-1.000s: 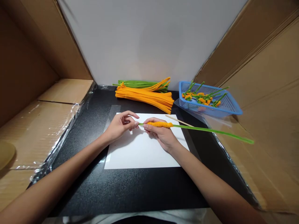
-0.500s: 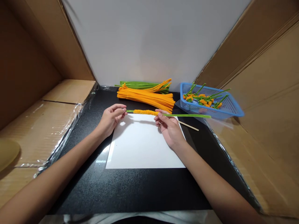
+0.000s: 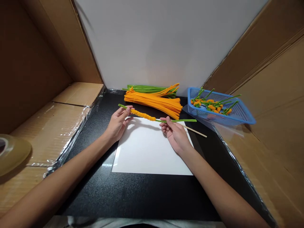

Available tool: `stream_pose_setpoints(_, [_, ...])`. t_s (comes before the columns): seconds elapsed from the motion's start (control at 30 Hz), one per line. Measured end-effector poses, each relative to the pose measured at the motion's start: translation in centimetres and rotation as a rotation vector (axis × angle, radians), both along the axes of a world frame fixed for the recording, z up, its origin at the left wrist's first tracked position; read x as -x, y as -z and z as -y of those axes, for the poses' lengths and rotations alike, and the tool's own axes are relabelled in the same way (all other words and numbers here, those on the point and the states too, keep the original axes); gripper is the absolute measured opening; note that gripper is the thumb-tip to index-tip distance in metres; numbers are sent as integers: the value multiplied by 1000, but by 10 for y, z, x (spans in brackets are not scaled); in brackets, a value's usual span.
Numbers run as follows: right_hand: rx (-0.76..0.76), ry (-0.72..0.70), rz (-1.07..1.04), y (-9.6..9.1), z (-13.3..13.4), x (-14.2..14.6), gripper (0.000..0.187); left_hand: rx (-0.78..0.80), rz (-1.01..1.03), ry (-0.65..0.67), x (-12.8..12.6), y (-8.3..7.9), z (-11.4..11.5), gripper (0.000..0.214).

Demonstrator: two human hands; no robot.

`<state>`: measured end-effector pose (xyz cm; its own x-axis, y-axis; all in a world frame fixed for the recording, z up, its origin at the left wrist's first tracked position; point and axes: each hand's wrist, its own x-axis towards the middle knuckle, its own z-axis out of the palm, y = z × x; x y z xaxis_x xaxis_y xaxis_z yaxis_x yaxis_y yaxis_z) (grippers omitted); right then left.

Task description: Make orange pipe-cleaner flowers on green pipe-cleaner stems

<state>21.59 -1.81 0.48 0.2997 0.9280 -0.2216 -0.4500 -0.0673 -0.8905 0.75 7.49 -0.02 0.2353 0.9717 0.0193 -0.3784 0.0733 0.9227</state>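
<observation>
A green pipe cleaner (image 3: pixel 180 120) with an orange coil (image 3: pixel 143 115) wound round its left part is held above the far edge of a white sheet (image 3: pixel 152 152). My left hand (image 3: pixel 118 123) pinches the stem at the coil's left end. My right hand (image 3: pixel 175 133) pinches the bare green stem just right of the coil. The stem slopes down from left to right. A thin wooden stick (image 3: pixel 194 130) lies on the table behind my right hand.
A pile of orange pipe cleaners (image 3: pixel 154 103) and green ones (image 3: pixel 144 87) lies at the back of the black table (image 3: pixel 142 193). A blue basket (image 3: pixel 237 114) with finished orange-and-green pieces stands back right. Cardboard walls close both sides. A tape roll (image 3: pixel 11 152) sits far left.
The pipe cleaner has moved left and farther back, its left end lifted. My right hand slid off the orange coil onto the bare green stem. The view shifted a little.
</observation>
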Motion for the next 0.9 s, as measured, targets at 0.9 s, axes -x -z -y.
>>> stream_pose_setpoints(0.9, [-835, 30, 1629, -10, 23, 10, 24, -100, -381, 520, -15, -11, 37, 55])
